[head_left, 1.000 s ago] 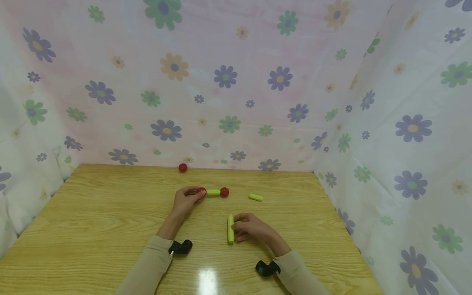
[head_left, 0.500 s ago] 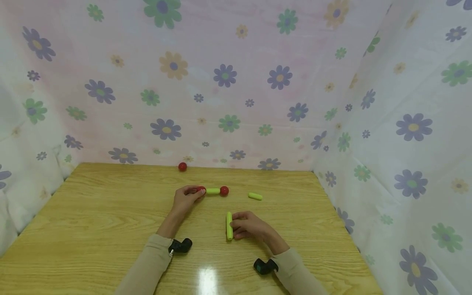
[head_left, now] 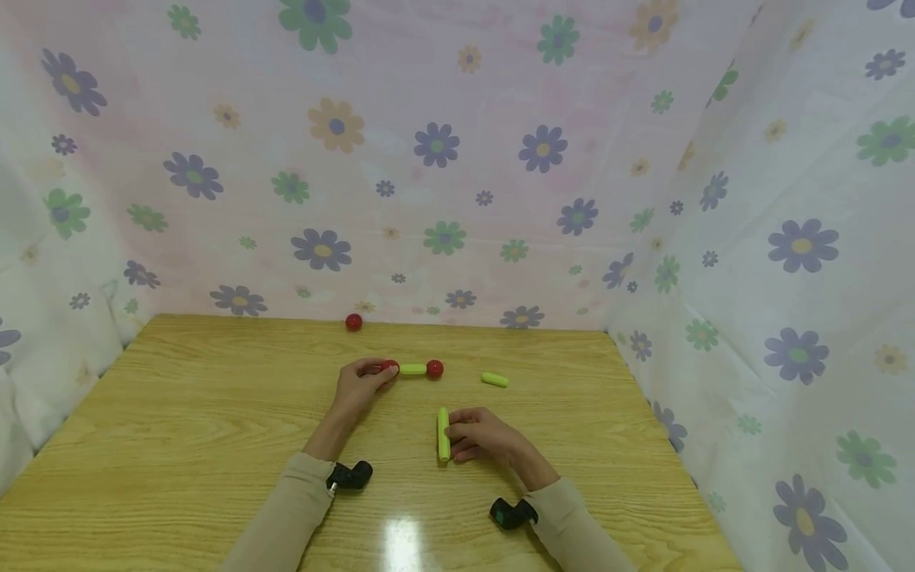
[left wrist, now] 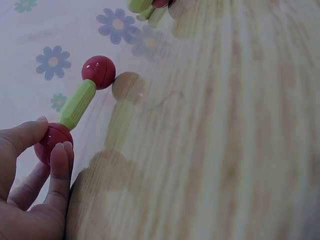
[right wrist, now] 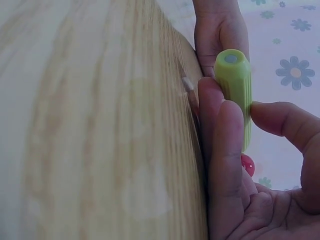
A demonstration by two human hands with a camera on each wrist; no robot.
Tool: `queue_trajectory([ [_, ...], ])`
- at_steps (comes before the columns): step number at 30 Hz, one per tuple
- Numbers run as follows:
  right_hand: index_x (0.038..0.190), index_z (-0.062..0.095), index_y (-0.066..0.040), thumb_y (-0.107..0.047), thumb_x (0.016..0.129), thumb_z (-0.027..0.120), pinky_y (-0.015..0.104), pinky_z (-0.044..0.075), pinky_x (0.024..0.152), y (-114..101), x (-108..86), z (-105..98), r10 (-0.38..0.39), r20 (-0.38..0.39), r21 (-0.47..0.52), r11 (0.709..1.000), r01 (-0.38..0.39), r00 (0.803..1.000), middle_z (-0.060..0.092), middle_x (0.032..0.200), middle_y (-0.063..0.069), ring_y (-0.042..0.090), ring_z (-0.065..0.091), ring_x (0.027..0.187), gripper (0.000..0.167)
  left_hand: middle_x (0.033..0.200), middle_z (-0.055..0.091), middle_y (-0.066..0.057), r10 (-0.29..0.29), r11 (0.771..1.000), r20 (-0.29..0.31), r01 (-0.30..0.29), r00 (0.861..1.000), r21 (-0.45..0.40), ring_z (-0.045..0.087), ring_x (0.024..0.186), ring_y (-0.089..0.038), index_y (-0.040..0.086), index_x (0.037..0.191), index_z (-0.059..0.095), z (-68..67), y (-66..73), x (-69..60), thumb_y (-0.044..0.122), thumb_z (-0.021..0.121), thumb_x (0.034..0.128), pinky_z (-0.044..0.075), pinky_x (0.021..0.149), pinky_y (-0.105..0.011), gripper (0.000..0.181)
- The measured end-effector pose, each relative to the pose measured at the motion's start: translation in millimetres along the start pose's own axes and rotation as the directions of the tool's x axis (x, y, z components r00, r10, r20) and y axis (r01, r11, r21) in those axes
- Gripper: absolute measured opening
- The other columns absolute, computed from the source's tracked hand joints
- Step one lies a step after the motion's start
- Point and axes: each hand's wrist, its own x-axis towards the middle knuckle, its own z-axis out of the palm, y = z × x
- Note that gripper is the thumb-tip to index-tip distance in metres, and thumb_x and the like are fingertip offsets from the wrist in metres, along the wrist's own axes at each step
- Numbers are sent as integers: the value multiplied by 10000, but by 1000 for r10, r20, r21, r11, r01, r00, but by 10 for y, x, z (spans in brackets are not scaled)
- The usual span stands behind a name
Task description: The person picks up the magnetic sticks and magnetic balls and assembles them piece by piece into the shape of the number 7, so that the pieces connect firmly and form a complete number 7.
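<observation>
Near the middle of the table, my left hand (head_left: 360, 387) pinches a red ball (left wrist: 54, 142) between thumb and fingers. That ball joins one end of a short green ribbed stick (left wrist: 78, 104), and a second red ball (left wrist: 98, 72) sits at its other end. Closer to me, my right hand (head_left: 488, 439) pinches a longer green stick (head_left: 443, 434) between thumb and fingers. This stick points away from me, apart from the ball-and-stick piece. Its near end shows a round grey spot in the right wrist view.
A loose short green stick (head_left: 495, 380) lies to the right on the wooden table (head_left: 214, 397). Another red ball (head_left: 353, 322) rests at the table's back edge. Flower-patterned cloth (head_left: 443, 151) hangs behind the table and along both sides.
My right hand has shifted slightly to the left and away from me with the longer green stick. The left hand and the piece it pinches stay in place.
</observation>
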Motion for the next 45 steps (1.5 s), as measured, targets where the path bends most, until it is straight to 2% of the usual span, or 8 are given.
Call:
queue_trajectory([
  [14, 1373, 528, 64, -184, 998, 623, 248, 594, 693, -19, -12, 23, -3, -23, 6, 1000, 3, 1000, 690, 983, 88, 126, 698, 760, 460, 1025, 655, -91, -3, 1000, 2, 3, 1000, -5, 636, 798, -107, -10, 1220, 679, 3, 23, -11, 154, 787, 912, 557, 692, -199, 365],
  [20, 1412, 477, 99, -181, 1005, 610, 275, 604, 752, -16, -20, 64, -21, -52, 17, 1000, 22, 998, 673, 1042, 100, 118, 688, 801, 511, 1015, 659, -88, -4, 1000, 4, 5, 1000, -7, 638, 794, -118, -9, 1203, 685, 0, 22, -19, 154, 787, 912, 554, 689, -203, 348],
  [28, 1439, 433, 121, -169, 1020, 582, 318, 609, 808, -21, -12, 123, -53, -33, 58, 997, 54, 998, 675, 1084, 136, 161, 711, 879, 531, 1007, 653, -76, -13, 1000, 8, 13, 1000, -19, 640, 784, -105, -4, 1204, 682, 4, 5, -14, 153, 787, 912, 552, 683, -201, 348],
  [36, 1389, 494, 110, -157, 1016, 579, 313, 610, 796, -9, 31, 143, -45, -52, 70, 996, 49, 998, 679, 1049, 118, 152, 713, 853, 466, 998, 655, -76, -7, 999, 16, 8, 1000, -42, 647, 769, -105, -16, 1197, 683, 11, 6, -13, 142, 797, 902, 562, 682, -207, 354],
  [45, 1403, 491, 118, -154, 1021, 583, 313, 606, 817, -15, 85, 135, -27, -73, 99, 995, 34, 997, 666, 1041, 101, 135, 693, 845, 477, 977, 641, -83, -10, 998, 6, 11, 1000, -69, 650, 759, -104, -39, 1186, 679, 9, 1, -7, 106, 784, 906, 568, 673, -208, 332],
])
